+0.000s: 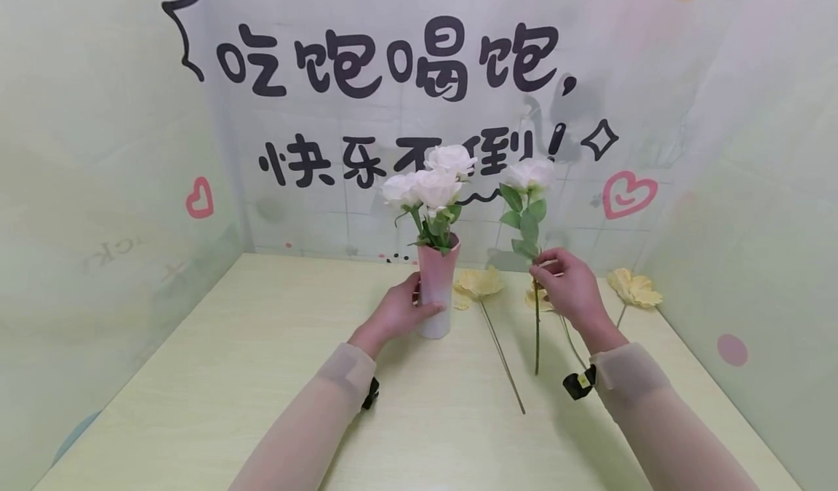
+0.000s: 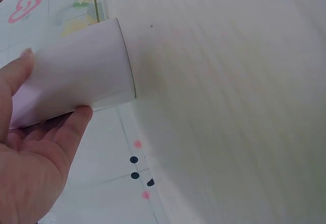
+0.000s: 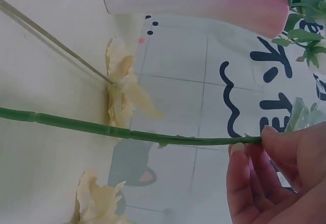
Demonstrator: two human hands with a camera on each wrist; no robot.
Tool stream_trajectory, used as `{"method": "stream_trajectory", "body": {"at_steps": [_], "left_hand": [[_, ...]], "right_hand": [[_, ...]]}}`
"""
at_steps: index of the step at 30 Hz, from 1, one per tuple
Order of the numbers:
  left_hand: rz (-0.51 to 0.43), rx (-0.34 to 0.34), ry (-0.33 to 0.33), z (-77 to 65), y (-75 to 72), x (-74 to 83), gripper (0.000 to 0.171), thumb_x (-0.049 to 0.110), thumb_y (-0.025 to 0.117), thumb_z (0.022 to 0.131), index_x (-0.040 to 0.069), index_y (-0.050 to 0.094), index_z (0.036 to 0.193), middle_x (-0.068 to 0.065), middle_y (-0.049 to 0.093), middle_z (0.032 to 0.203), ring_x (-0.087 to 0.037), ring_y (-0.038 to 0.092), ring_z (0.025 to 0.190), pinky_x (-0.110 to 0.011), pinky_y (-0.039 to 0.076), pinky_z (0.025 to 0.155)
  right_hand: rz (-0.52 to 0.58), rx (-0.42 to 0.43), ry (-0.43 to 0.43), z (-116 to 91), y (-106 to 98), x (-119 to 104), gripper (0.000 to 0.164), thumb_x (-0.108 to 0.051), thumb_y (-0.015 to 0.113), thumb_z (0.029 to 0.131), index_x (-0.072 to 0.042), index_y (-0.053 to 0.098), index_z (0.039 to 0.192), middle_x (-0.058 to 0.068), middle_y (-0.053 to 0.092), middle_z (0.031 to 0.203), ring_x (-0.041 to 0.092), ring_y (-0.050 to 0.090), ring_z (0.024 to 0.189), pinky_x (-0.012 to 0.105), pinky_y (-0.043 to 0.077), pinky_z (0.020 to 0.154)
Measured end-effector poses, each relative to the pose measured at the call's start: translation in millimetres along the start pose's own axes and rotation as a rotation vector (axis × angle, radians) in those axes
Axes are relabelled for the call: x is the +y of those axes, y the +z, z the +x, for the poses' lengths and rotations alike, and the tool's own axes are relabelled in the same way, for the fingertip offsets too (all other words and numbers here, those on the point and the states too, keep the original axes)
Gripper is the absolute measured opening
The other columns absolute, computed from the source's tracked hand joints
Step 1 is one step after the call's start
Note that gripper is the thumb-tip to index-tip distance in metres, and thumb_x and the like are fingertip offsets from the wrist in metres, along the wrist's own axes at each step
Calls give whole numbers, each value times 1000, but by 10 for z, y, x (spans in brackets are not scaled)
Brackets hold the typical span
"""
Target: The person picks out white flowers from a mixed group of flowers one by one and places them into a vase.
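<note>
A pink-to-white vase (image 1: 437, 280) stands upright on the table, holding several white roses (image 1: 437, 185) with green leaves. My left hand (image 1: 396, 308) grips the vase round its lower half, thumb in front; the left wrist view shows the fingers curled about its pale wall (image 2: 81, 66). To the right of the vase, my right hand (image 1: 571, 287) pinches another white rose (image 1: 529, 174) by its green stem (image 3: 153, 136), just below the leaves. That rose is held upright, bloom at the top, with the bare stem hanging below the fingers.
A yellow flower (image 1: 479, 283) lies on the table (image 1: 262, 404) right of the vase, its stem pointing toward me. Farther right is another yellow flower (image 1: 631, 289), and a third (image 3: 99, 198) sits partly behind my right hand. A printed cloth backdrop (image 1: 406, 4) closes off the back and sides.
</note>
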State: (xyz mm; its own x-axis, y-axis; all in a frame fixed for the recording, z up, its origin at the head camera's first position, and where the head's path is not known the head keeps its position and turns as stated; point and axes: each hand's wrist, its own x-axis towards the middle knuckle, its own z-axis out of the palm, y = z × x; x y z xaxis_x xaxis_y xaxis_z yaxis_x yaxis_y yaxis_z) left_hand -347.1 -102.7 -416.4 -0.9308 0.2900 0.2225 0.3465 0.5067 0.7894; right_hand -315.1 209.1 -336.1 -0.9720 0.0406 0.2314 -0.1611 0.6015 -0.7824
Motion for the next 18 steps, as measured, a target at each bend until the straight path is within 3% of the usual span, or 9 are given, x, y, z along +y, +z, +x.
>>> {"method": "stream_trajectory", "body": {"at_steps": [8,14,18], "left_hand": [[4,4,-3,-6,1,12,73,28,78,104,-2,45,162,-24,65,152,-40,66,139,-53,58,115],[6,3,-14,-12,1,18,73,28,78,104,-2,44,162,-24,65,152,-40,66,139,-53,58,115],[3,-3,-15,-10,-1,14,74,29,78,104,-2,44,163,-23,65,152,-40,66,139,-54,58,115]], "right_hand": [[36,19,-30,-15,0,-126,29,-22,67,110,-2,64,131,25,74,123,12,73,91,24,64,68],[47,27,-53,-42,21,-219,27,-18,67,110,-1,64,130,27,74,125,34,77,108,23,64,67],[34,17,-59,-45,25,-240,26,-18,66,110,-2,64,131,26,74,126,36,76,111,23,64,68]]}}
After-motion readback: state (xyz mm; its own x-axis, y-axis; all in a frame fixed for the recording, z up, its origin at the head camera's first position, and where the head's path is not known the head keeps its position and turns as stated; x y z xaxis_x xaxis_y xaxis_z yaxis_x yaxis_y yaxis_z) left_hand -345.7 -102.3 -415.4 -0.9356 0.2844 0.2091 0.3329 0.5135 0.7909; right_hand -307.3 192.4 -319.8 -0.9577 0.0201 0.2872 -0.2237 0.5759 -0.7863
